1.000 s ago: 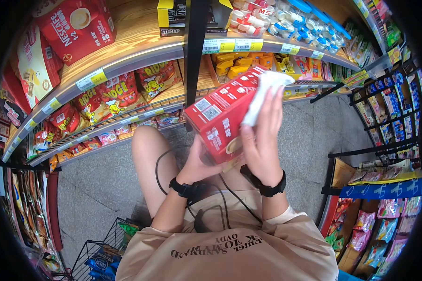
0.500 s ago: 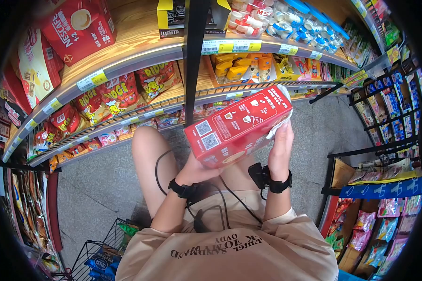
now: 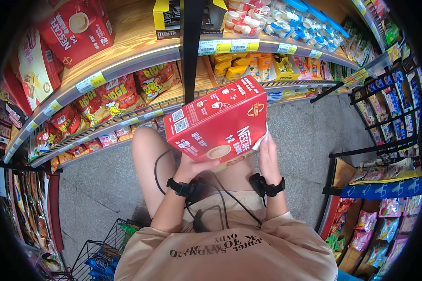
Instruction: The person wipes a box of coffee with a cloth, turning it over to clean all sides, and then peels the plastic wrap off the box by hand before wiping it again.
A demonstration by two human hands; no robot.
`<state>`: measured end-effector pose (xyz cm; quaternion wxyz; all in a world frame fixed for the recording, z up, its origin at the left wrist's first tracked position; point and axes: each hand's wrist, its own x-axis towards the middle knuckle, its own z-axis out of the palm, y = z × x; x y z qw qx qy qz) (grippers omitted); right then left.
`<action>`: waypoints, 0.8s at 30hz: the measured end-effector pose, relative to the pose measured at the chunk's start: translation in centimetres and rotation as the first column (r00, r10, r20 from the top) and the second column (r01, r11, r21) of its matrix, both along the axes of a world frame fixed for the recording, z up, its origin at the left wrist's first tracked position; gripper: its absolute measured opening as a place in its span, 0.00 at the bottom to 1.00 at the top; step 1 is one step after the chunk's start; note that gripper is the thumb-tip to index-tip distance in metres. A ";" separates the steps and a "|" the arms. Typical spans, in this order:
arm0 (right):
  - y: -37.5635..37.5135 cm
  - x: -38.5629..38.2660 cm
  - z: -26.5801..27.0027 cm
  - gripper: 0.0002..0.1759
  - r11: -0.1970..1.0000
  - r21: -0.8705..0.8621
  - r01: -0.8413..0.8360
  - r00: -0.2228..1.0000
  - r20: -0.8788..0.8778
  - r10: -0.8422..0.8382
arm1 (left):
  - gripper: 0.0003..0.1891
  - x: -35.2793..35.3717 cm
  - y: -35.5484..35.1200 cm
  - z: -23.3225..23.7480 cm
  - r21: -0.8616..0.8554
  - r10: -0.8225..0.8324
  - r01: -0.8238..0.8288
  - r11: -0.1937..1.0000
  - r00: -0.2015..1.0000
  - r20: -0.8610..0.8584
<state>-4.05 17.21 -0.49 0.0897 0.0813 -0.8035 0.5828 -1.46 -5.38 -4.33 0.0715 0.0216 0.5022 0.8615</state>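
Note:
A red Nescafé coffee box is held up tilted in front of me, its printed front turned partly toward me. My left hand is closed around its lower left corner, with the thumb across the front and the other fingers hidden underneath. At the box's right end my right hand presses a crumpled white cloth or tissue against the side. Only a small part of that white piece shows. Both wrists wear black straps.
Another red Nescafé box stands on the upper wooden shelf at left. Snack bags fill the shelf below. A black post rises ahead of the box. A wire basket with packets sits at lower left.
The box has shifted left and turned, so its Nescafé front now shows more. My right hand has moved down and left along the box's end with the white piece.

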 end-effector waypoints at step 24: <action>-1.9 -1.1 3.2 0.23 0.982 -0.178 -0.058 0.975 -0.219 0.018 | 0.15 -1.2 -4.7 18.7 -0.546 -0.224 0.177 0.819 0.974 -0.020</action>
